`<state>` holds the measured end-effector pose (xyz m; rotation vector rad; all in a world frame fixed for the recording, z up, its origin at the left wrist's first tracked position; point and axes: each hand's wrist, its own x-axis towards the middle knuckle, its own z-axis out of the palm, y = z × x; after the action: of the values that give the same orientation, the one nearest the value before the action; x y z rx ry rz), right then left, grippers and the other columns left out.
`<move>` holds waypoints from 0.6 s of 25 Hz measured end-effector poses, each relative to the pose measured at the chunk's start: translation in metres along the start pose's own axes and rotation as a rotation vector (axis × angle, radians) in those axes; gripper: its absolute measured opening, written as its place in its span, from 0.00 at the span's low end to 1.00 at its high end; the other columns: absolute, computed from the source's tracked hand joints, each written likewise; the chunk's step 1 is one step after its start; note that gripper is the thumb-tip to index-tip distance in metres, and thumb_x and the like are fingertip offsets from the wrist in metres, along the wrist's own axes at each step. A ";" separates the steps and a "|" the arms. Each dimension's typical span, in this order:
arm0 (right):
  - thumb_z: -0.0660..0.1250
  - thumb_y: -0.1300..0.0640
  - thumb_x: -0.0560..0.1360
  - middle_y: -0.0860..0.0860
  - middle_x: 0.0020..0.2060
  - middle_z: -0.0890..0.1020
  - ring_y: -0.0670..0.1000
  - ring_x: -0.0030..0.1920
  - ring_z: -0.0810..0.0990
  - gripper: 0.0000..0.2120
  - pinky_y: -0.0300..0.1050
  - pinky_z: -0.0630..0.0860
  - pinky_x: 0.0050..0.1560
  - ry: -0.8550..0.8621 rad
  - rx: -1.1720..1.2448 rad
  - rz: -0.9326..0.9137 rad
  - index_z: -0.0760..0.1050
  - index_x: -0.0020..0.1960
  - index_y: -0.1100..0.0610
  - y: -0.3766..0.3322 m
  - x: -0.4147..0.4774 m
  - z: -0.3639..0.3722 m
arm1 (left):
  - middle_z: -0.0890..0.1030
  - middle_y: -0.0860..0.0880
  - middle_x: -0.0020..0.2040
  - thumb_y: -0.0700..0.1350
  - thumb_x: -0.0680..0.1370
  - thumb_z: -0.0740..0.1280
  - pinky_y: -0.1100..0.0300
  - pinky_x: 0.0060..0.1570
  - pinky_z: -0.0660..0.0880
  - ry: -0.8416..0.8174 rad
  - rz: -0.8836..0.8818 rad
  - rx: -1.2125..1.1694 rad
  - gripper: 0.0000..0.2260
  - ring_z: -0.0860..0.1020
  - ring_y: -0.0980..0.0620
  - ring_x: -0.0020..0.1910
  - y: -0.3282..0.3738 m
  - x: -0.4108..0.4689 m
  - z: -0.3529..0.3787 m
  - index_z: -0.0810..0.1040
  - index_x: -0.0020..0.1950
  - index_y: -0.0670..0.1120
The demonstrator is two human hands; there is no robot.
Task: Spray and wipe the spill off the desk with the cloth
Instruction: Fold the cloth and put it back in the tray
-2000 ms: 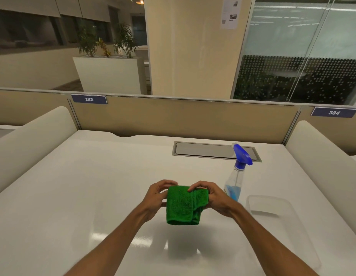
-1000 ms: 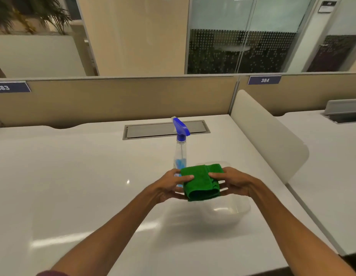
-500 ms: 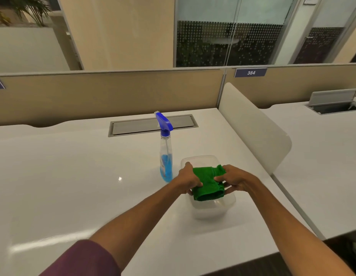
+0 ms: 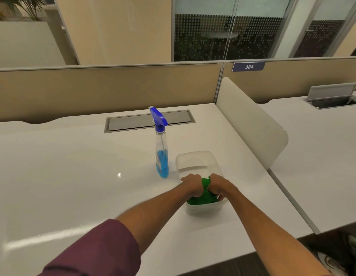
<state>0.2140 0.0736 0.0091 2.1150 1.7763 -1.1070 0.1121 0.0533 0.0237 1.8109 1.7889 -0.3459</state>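
Cloth (image 4: 202, 198) now down in tub (image 4: 195, 158); left hand (image 4: 191, 185), right hand (image 4: 218, 186) both clenching it. Wipe looks done.

Open-plan office: numbered desk label (image 4: 248, 66), beige partition (image 4: 105, 90), glass-walled meeting room (image 4: 229, 34).

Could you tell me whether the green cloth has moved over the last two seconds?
Yes. The green cloth went rightward past the spray bottle and now sits bunched inside the clear container.

Cloth (image 4: 203, 197) in tub (image 4: 195, 157) on desk (image 4: 73, 176), spray bottle (image 4: 161, 152) just left of tub, divider (image 4: 250, 120) to the right
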 end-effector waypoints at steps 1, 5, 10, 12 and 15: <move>0.63 0.62 0.78 0.63 0.61 0.78 0.61 0.58 0.79 0.16 0.55 0.80 0.55 0.025 -0.040 -0.014 0.69 0.64 0.66 -0.001 0.000 0.002 | 0.75 0.41 0.65 0.43 0.77 0.68 0.51 0.67 0.70 0.001 0.010 0.034 0.20 0.74 0.43 0.65 0.001 -0.002 0.002 0.70 0.68 0.40; 0.62 0.59 0.79 0.61 0.61 0.78 0.60 0.58 0.79 0.15 0.50 0.79 0.55 0.104 -0.151 -0.075 0.70 0.64 0.64 -0.003 -0.002 0.006 | 0.81 0.45 0.56 0.50 0.77 0.68 0.51 0.59 0.73 0.232 0.129 0.265 0.14 0.79 0.46 0.56 0.006 -0.017 0.003 0.77 0.59 0.45; 0.66 0.58 0.76 0.59 0.56 0.77 0.54 0.45 0.75 0.14 0.43 0.74 0.43 0.254 -0.215 -0.121 0.71 0.59 0.62 -0.005 -0.009 -0.007 | 0.79 0.47 0.57 0.45 0.74 0.70 0.47 0.65 0.65 0.444 0.180 -0.096 0.09 0.73 0.46 0.61 -0.022 -0.025 -0.001 0.80 0.53 0.48; 0.68 0.57 0.75 0.59 0.54 0.78 0.53 0.42 0.74 0.14 0.45 0.73 0.41 0.335 -0.207 -0.137 0.72 0.57 0.61 -0.009 -0.010 -0.015 | 0.76 0.49 0.60 0.43 0.69 0.73 0.48 0.66 0.67 0.475 0.166 -0.555 0.13 0.71 0.49 0.63 -0.040 -0.028 0.000 0.80 0.52 0.49; 0.68 0.55 0.75 0.57 0.51 0.79 0.53 0.41 0.74 0.13 0.45 0.73 0.40 0.430 -0.192 -0.153 0.73 0.56 0.59 -0.017 -0.010 -0.025 | 0.72 0.50 0.61 0.41 0.65 0.79 0.57 0.66 0.67 0.503 0.187 -1.029 0.22 0.69 0.51 0.64 -0.057 -0.030 0.008 0.77 0.56 0.51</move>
<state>0.2093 0.0839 0.0387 2.2495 2.1556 -0.5002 0.0562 0.0207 0.0220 1.3000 1.5781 1.0097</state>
